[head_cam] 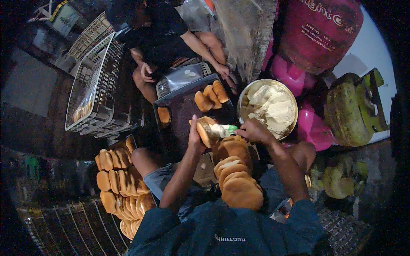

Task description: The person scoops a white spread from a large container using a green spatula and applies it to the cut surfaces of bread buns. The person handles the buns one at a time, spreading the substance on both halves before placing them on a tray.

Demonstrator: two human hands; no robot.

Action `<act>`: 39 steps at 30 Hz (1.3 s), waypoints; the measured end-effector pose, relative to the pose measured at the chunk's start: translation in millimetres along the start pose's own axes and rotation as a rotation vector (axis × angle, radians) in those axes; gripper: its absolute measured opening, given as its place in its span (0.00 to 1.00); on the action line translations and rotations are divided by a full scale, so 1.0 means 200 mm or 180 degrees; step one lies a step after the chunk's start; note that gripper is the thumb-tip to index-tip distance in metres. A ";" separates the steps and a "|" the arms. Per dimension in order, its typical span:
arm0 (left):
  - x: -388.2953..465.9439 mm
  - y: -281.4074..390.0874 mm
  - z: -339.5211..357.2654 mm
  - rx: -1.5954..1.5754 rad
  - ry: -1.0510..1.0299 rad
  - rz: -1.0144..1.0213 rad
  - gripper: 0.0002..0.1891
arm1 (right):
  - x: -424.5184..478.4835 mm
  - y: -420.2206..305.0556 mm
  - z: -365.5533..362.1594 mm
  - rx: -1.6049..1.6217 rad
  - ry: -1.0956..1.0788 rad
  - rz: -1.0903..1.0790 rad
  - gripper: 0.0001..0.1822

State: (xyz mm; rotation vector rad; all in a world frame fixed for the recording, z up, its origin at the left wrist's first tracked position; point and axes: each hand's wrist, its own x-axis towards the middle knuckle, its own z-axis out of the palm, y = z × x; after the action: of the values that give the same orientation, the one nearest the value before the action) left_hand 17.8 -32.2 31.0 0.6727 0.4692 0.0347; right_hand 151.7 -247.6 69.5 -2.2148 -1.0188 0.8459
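Note:
My left hand (196,137) holds a split bread bun (205,131) by its outer side, its cut face turned towards the right. A spatula with a green part (229,128) is in my right hand (254,132), and its cream-covered blade rests against the bun's cut face. Just beyond my right hand stands a round tub (295,113) of pale cream (270,102). Below my hands, a leaning row of round buns (240,188) reaches towards my shirt. Several golden buns (211,96) lie in a dark tray (179,137) ahead of me.
Rows of buns (118,182) sit at my left. A plastic crate (96,105) stands at the far left. Opposite sits a person (153,35), one hand (146,72) by the tray. Pink gas cylinders (320,35) and a green one (344,108) stand at the right.

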 end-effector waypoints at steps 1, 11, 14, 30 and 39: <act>-0.01 0.02 -0.03 -0.0123 0.0096 -0.0032 0.44 | 0.00 0.00 -0.02 -0.0049 0.0007 -0.0088 0.27; -0.07 0.04 0.08 -0.0336 -0.0034 -0.0446 0.45 | 0.05 0.03 0.17 -0.1479 0.1318 -0.1590 0.21; 0.02 0.05 -0.07 -0.0028 0.0181 -0.0197 0.33 | 0.02 -0.03 0.20 -0.2264 0.1645 -0.1911 0.24; 0.11 0.00 -0.28 -0.1210 0.0832 0.0535 0.20 | -0.01 -0.07 0.22 -0.2707 0.1817 -0.1611 0.24; 0.22 0.04 -0.64 0.1080 0.0933 0.0837 0.25 | -0.08 0.16 -0.10 -0.1572 0.1833 -0.0258 0.23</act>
State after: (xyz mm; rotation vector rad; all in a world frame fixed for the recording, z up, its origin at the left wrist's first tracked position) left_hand 3.7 57.8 -68.4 1.0677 0.6736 0.3106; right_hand 172.3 -281.7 64.9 -2.5630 -1.0833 -0.1179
